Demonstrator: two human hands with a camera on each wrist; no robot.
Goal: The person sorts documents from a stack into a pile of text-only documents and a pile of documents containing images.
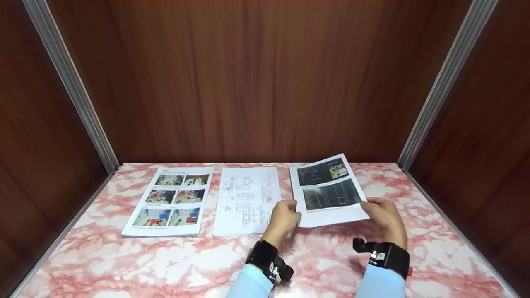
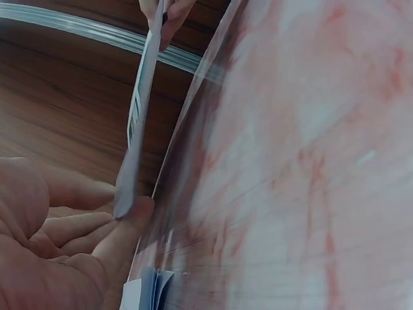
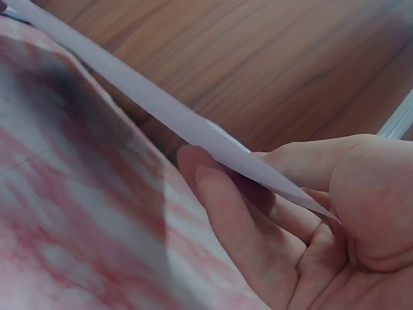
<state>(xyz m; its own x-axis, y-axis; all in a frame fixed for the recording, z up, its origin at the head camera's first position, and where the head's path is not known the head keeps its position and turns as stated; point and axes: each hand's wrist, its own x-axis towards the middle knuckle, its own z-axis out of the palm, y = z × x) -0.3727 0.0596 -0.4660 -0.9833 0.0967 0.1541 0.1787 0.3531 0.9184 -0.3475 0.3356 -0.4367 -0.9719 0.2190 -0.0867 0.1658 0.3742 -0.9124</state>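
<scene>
A printed sheet of paper (image 1: 329, 194) with two dark pictures is lifted and tilted above the right part of the table. My left hand (image 1: 285, 219) pinches its lower left edge; the left wrist view shows that edge between thumb and fingers of the left hand (image 2: 71, 239). At the lower right edge, my right hand (image 1: 385, 217) grips the paper, thumb on the printed face. Seen from the right wrist, the fingers of the right hand (image 3: 290, 219) lie behind the sheet (image 3: 213, 139). Just left of my left hand lies a sheet with line drawings (image 1: 246, 198).
A stack of papers with six colour photos (image 1: 169, 203) lies at the left of the pink-and-white marbled table (image 1: 165, 265). Brown wood-grain panels (image 1: 256, 82) enclose the back and sides, with metal posts (image 1: 74, 87) at the corners.
</scene>
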